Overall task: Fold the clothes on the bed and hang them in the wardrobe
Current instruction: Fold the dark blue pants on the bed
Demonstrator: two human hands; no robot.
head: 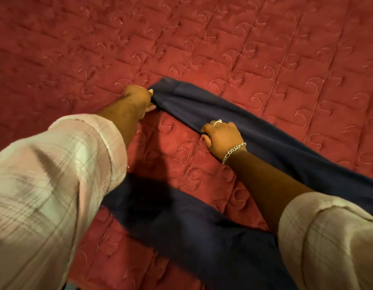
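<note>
Dark navy trousers (202, 231) lie spread on the red quilted bed (223, 49), one leg running up to the middle of the view, the other crossing the lower part. My left hand (138, 97) grips the hem end of the upper leg (275, 141) at its far tip. My right hand (222, 137), with a ring and a chain bracelet, holds the near edge of the same leg, fingers curled over the cloth. Both forearms come from rolled pale checked sleeves.
The red quilted bedspread fills the whole view, with stitched swirl patterns. No wardrobe, hanger or other garment shows. A small bluish edge (71, 286) peeks at the bottom left.
</note>
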